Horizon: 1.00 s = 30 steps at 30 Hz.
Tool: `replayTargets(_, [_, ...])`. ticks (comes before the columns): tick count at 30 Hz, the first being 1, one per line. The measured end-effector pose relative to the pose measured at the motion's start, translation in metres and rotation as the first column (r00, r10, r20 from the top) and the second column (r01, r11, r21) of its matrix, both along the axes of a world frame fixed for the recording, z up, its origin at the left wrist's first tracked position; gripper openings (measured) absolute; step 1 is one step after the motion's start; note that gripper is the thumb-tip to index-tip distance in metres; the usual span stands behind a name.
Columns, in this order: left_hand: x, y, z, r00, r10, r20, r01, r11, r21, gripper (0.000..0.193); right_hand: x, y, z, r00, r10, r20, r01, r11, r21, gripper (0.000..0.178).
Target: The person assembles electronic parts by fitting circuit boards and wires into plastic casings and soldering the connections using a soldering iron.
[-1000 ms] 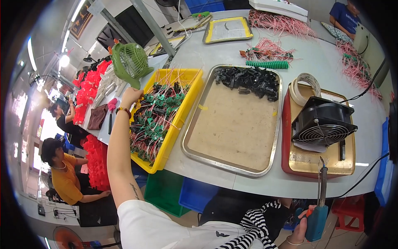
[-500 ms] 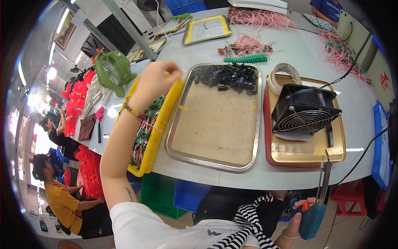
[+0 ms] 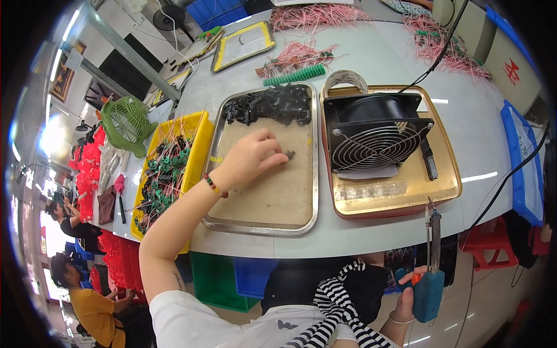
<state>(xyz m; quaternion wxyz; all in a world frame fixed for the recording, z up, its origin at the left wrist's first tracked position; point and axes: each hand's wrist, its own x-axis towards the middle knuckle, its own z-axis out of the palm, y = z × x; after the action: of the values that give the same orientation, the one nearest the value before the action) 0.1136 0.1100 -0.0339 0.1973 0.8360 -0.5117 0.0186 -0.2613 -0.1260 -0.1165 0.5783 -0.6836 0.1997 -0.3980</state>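
My left hand [image 3: 255,156] is over the metal-rimmed tray [image 3: 272,203], fingers bent together. At its fingertips is a small black part [image 3: 290,155], pinched close to the tray's surface. A heap of similar black parts [image 3: 272,104] covers the tray's far end. Low on the right, my right hand [image 3: 406,298] grips a teal soldering gun [image 3: 428,296] by its handle. The gun's metal tip points up, in front of a gold-coloured tray [image 3: 400,203].
A black fan [image 3: 377,136] and a tape roll [image 3: 345,84] occupy the gold tray. Left of my tray stands a yellow bin [image 3: 194,145] of wired green boards [image 3: 168,168]. Pink wire bundles [image 3: 319,17] lie farther back. A blue tray [image 3: 522,168] sits right.
My left hand has come down from above the yellow bin to the middle of the tray, at a small black part. My right hand still holds the soldering gun. The view has shifted right.
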Motion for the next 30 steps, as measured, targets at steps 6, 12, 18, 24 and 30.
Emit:
replayTargets(6, [-0.036, -0.016, 0.007, 0.968, 0.077, -0.24, -0.07, 0.997, 0.038, 0.021, 0.009, -0.002, 0.004, 0.998, 0.061, 0.03, -0.06, 0.998, -0.02, 0.049])
replayTargets(12, [-0.053, -0.025, 0.009, 0.978, 0.045, -0.202, -0.031, 0.997, 0.073, 0.019, 0.008, -0.003, 0.002, 0.998, 0.049, 0.025, -0.048, 0.998, -0.039, 0.047])
replayTargets(18, [-0.055, -0.009, 0.008, 0.992, -0.025, -0.124, 0.04, 0.992, 0.117, 0.023, 0.006, 0.0, 0.001, 0.999, 0.028, 0.025, -0.028, 1.0, -0.012, 0.047])
replayTargets(24, [-0.062, -0.007, 0.005, 0.995, -0.034, -0.092, 0.036, 0.999, 0.02, 0.014, 0.008, -0.002, 0.006, 0.999, 0.035, 0.04, -0.035, 0.999, -0.004, 0.045])
replayTargets(30, [-0.062, -0.008, -0.004, 0.981, 0.157, -0.115, -0.174, 0.973, -0.155, 0.015, 0.006, -0.002, 0.009, 0.998, 0.052, 0.039, -0.052, 0.999, 0.005, 0.041])
